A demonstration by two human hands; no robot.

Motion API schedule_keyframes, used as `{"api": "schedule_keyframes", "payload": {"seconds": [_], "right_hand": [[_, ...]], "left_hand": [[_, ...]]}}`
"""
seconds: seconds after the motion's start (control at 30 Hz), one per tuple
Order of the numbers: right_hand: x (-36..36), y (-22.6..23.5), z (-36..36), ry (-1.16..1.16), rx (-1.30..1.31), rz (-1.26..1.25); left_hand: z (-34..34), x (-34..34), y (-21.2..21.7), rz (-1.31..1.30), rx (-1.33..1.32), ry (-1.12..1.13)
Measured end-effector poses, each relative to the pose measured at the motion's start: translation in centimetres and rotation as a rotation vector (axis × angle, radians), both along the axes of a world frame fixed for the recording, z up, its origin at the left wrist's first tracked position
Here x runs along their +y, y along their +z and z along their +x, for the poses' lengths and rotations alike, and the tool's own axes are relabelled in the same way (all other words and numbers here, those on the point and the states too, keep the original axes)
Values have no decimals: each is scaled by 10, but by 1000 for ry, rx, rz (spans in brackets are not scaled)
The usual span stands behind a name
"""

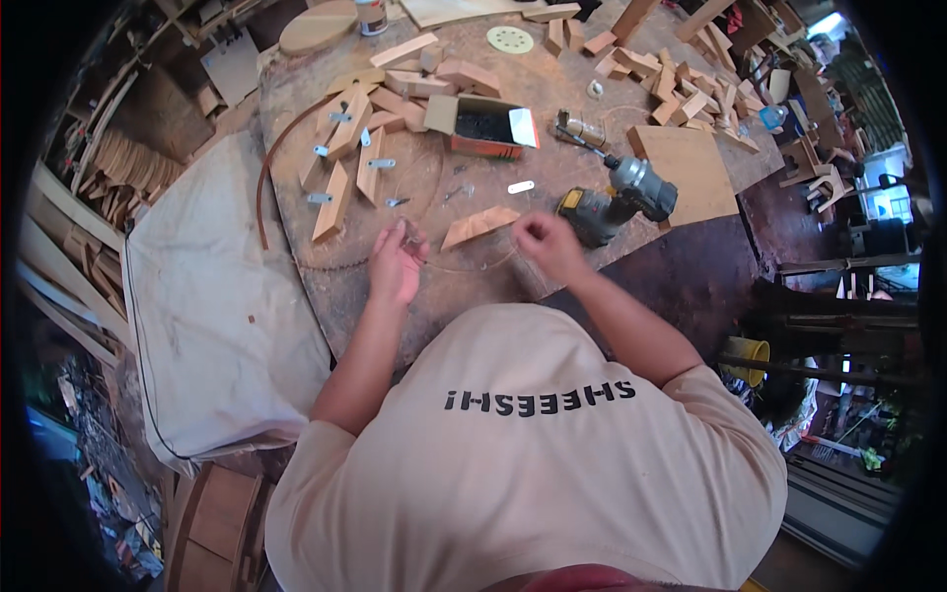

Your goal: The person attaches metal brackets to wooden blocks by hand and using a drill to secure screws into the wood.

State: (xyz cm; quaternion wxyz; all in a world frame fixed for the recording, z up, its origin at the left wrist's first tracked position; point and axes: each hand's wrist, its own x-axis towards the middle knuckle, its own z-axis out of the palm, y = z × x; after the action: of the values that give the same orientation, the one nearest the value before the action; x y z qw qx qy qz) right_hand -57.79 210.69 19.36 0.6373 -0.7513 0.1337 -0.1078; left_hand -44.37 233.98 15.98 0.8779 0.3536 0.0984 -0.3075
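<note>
My left hand is raised over the near part of the worktable, its fingers curled together; whatever sits between them is too small to name. Across from it, my right hand is closed with thumb and fingers pressed together, and its contents are hidden. An angled wooden block lies between the hands, its right end by my right fingers. Just right of that hand a cordless drill rests on the table. A small metal plate and a few tiny screws or bits lie beyond the block.
An open orange-and-black box with dark contents stands mid-table. Several wooden blocks with metal plates are at the left, near a curved wooden strip. A pile of offcuts, a clear jar and a board occupy the right.
</note>
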Motion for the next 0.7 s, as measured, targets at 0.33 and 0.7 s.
{"api": "schedule_keyframes", "payload": {"seconds": [0.33, 0.7], "right_hand": [[-38, -23, 47, -337, -2, 102], [-66, -24, 55, -230, 7, 129]], "left_hand": [[-40, -10, 0, 189, -81, -378], [-57, -26, -1, 329, -154, -424]]}}
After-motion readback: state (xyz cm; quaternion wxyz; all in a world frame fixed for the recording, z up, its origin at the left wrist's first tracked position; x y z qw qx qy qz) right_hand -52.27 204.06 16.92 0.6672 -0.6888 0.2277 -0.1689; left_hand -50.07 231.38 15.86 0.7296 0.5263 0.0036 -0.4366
